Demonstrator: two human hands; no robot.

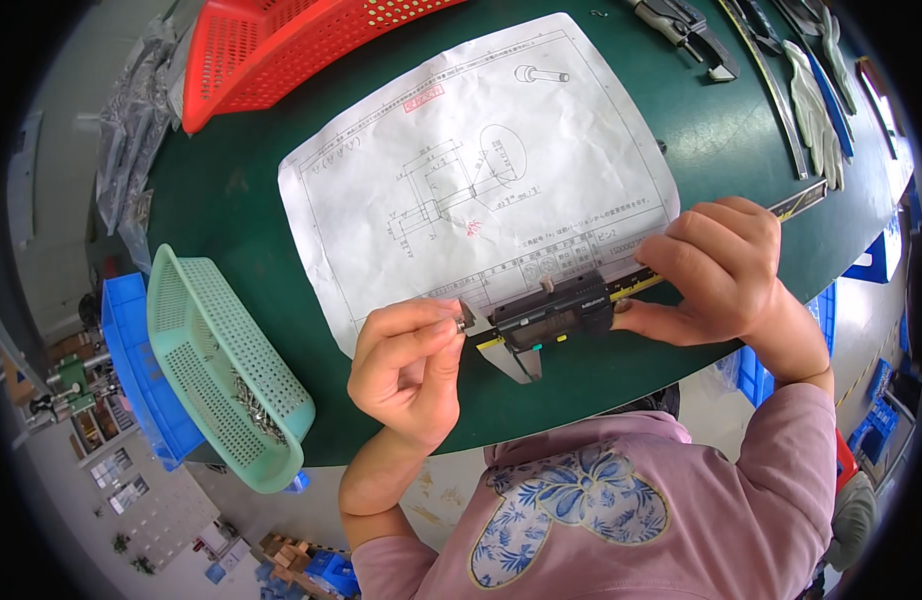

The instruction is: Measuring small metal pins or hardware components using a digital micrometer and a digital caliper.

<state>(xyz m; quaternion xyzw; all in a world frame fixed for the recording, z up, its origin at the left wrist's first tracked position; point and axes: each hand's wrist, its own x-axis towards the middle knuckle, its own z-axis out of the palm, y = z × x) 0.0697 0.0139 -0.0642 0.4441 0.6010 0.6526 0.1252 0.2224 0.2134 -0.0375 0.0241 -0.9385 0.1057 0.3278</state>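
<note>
Pin (462, 323) pinched in left hand (406, 368) at caliper (551, 312) jaws; right hand (719, 275) clasps caliper. Loose pinch could tilt pin, skewing reading.

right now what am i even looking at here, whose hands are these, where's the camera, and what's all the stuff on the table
This is one picture from a wide fisheye camera worn on a person's head, looking down, which is why straight edges bend near the rim. There is no machine: both hands belong to that person, in a pink top.

The left hand pinches a small metal part against the jaws of a digital caliper. The right hand grips the caliper's beam.

Under them lies a green table with a paper technical drawing of a pin-like part. At the left edge sits a mint-green mesh basket holding small metal pieces, with a red basket further back. Work gloves and hand tools lie at the far right.
</note>
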